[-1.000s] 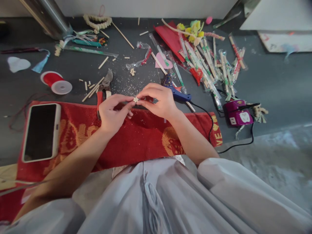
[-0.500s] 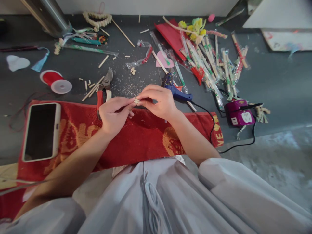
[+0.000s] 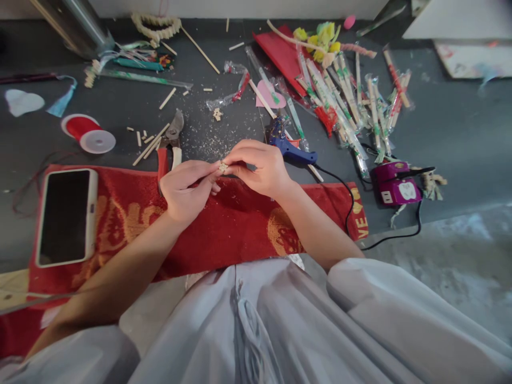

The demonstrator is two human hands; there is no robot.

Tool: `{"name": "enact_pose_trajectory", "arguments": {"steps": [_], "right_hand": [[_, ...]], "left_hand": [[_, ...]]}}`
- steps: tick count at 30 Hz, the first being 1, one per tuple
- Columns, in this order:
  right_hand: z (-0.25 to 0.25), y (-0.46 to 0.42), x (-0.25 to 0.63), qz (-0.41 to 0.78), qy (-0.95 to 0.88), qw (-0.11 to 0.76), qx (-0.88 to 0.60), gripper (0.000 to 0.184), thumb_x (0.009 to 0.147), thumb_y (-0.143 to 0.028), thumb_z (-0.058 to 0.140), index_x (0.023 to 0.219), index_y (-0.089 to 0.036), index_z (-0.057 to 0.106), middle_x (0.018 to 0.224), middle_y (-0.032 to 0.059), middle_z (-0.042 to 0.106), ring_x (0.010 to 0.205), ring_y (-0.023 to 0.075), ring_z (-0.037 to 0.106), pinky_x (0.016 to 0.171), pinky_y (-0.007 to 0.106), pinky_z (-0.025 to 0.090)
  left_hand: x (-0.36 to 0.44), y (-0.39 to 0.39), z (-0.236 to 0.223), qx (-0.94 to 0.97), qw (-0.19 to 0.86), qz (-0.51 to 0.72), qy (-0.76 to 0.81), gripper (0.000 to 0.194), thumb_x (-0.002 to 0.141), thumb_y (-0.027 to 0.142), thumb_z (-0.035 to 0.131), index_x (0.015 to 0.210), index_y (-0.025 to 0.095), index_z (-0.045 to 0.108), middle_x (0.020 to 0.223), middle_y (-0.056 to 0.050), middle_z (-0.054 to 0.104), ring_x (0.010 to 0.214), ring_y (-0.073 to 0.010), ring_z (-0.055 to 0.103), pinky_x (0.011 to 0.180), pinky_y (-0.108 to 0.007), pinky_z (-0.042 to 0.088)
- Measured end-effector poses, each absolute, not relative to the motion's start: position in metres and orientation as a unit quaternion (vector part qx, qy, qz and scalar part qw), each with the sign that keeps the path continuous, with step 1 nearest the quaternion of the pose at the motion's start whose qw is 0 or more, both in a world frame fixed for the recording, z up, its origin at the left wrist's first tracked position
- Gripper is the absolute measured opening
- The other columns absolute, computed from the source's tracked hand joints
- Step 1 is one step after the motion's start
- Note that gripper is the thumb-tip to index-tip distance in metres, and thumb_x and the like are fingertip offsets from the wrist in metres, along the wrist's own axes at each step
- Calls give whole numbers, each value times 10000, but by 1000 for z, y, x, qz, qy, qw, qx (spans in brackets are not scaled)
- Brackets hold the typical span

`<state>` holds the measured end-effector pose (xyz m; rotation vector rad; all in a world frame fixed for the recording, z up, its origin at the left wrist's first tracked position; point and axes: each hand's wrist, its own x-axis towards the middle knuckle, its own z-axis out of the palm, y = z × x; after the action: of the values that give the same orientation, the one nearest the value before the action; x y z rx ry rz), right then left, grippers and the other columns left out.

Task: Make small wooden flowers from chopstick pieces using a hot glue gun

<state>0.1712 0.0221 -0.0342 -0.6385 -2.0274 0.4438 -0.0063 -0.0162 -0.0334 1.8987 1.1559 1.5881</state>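
Left of the fingers [image 3: 245, 154] and slightly nearer, a white-edged phone [image 3: 64, 213] is lying on a red towel [image 3: 232, 224]. Left and beyond, a red spool [image 3: 82, 127] is resting near a blue tassel [image 3: 64, 100]; beyond, rightward, yellow flowers [image 3: 326, 34] are lying.

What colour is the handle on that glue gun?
The glue gun has a blue handle, best seen in the head view, near the right hand.

two hands [image 3: 186, 189] pinching small pale piece [image 3: 223, 167], red towel [image 3: 236, 229] below
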Motion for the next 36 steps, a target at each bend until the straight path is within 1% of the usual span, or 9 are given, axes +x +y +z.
{"name": "enact_pose_trajectory", "arguments": {"steps": [3, 7, 11, 14, 19, 22, 28, 33, 36], "right_hand": [[-33, 23, 172, 186, -825, 467, -258, 240, 973, -358, 562, 897, -156, 668, 835, 23, 696, 805, 105, 662, 729, 252, 525], [-32, 26, 175, 169, -831, 467, -248, 216, 986, -332, 537, 959, -176, 685, 880, 17, 703, 833, 101, 675, 754, 250, 532], [-31, 26, 178, 177, -827, 459, -271, 251, 975, -382, 546, 965, -188, 704, 875, 13, 700, 829, 102, 678, 768, 250, 535], [-30, 25, 178, 177, -830, 449, -279, 266, 980, -387, 533, 958, -192, 713, 873, 11, 702, 828, 104, 677, 776, 258, 539], [-29, 24, 177, 157, -838, 460, -248, 227, 957, -372, 584, 992, -181, 701, 886, 16, 711, 822, 102, 677, 742, 241, 538], [-29, 24, 177, 151, -843, 453, -248, 228, 976, -360, 550, 970, -184, 695, 881, 18, 706, 826, 105, 674, 749, 250, 541], [-30, 22, 176, 147, -845, 448, -253, 224, 999, -337, 502, 969, -175, 655, 892, 24, 684, 852, 116, 663, 765, 280, 542], [-30, 19, 174, 141, -844, 453, -249, 174, 991, -270, 506, 958, -165, 640, 883, 34, 679, 853, 124, 654, 770, 290, 540], [-31, 19, 172, 141, -836, 476, -233, 138, 971, -230, 538, 931, -157, 648, 861, 33, 689, 825, 116, 649, 758, 275, 538]], "left_hand": [[-7, -16, -36, 670, 202, 569, 432, 41, 827, 264, 731, 807, 273, 766, 619, 33, 696, 487, -101, 619, 547, -278, 541], [-7, -16, -37, 665, 217, 567, 436, 70, 856, 264, 705, 848, 270, 775, 651, 27, 709, 486, -91, 624, 558, -259, 545], [-8, -15, -37, 659, 213, 560, 455, 98, 858, 333, 709, 833, 253, 760, 655, 28, 694, 471, -73, 610, 532, -232, 526], [-9, -14, -38, 651, 226, 560, 460, 139, 849, 374, 720, 826, 238, 738, 699, 21, 695, 474, -64, 613, 491, -209, 503], [-10, -14, -41, 639, 258, 575, 440, 80, 829, 317, 745, 869, 247, 741, 781, 13, 715, 478, -63, 618, 453, -201, 486], [-10, -15, -38, 657, 230, 565, 443, 49, 831, 295, 732, 843, 257, 761, 743, 18, 726, 479, -71, 608, 480, -227, 496], [-12, -14, -35, 681, 191, 541, 455, 70, 828, 314, 722, 794, 273, 768, 642, 25, 717, 510, -109, 619, 596, -296, 550], [-11, -16, -35, 683, 189, 537, 457, 67, 822, 308, 718, 783, 273, 760, 626, 25, 707, 539, -127, 636, 616, -313, 550], [-9, -16, -34, 687, 183, 543, 447, 54, 822, 285, 722, 785, 268, 757, 594, 32, 683, 548, -130, 634, 641, -323, 550]]}}
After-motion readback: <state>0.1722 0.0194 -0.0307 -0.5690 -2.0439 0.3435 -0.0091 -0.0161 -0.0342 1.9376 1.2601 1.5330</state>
